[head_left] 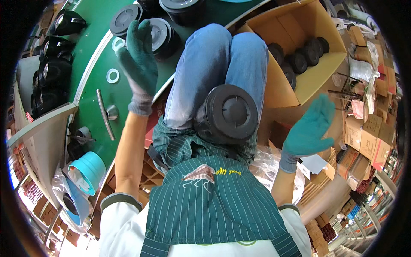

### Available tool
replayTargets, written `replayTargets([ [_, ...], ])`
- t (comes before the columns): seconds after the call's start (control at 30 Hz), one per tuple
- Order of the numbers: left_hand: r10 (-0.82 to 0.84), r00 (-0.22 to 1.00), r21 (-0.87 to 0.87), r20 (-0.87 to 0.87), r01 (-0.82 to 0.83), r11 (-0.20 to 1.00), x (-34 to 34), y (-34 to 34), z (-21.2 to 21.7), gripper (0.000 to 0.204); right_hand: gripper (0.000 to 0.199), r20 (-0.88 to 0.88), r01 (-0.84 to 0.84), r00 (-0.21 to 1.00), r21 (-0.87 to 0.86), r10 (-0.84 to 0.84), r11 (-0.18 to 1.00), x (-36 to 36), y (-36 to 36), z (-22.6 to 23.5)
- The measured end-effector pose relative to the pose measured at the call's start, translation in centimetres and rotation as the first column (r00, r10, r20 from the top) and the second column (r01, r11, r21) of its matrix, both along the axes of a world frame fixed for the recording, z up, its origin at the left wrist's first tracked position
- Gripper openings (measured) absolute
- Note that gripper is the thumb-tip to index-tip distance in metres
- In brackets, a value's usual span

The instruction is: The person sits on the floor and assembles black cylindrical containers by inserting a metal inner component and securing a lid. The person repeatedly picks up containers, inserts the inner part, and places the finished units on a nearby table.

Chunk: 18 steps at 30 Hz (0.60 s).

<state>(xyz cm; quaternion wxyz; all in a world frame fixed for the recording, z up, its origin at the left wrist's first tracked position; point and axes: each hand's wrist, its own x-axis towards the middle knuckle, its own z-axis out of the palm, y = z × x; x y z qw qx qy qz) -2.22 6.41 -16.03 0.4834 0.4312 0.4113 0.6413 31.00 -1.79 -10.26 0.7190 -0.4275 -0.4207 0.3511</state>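
A black round container with a ridged lid [234, 110] rests tilted on my lap, on the striped apron against my jeans, with neither hand on it. My left hand [140, 64], in a green glove with a grey cuff, is raised over the green belt, fingers stretched out. It is beside a black lidded container [162, 37] and covers part of it. A pale ring [117, 43] shows right by its thumb; whether they touch I cannot tell. Off to the right, my right hand [310, 128] is held out in a matching glove, fingers extended, holding nothing.
Another pale ring [112, 76] lies on the green belt [92, 96]. Several black pots line its far left side. An open cardboard box [280, 92] with black containers inside stands right of my knees. A turquoise bucket [92, 169] is at lower left. Stacked cartons [364, 137] fill the right.
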Motion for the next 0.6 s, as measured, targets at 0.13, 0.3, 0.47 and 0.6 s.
replayTargets([
  [0.13,-0.022,0.805,0.273,-0.593,0.226,0.935,5.4,2.7,8.0,0.049,0.089,0.067,-0.379,0.900,-0.370,0.431,0.848,-6.0,-0.7,-4.4],
  [0.3,-0.206,0.790,0.089,-0.577,0.312,0.946,5.7,1.7,5.0,0.060,0.090,0.139,-0.338,0.909,-0.301,0.392,0.891,-5.0,0.4,-3.0],
  [0.47,-0.084,0.976,0.133,0.202,0.057,0.989,1.9,-0.4,3.8,0.085,0.089,0.034,0.075,0.997,-0.112,-0.071,0.991,1.9,0.6,-4.4],
  [0.6,-0.068,0.904,0.150,-0.422,0.143,0.978,7.0,0.5,3.4,0.061,0.096,-0.040,-0.405,0.906,-0.375,0.422,0.834,-5.8,0.8,-4.4],
])
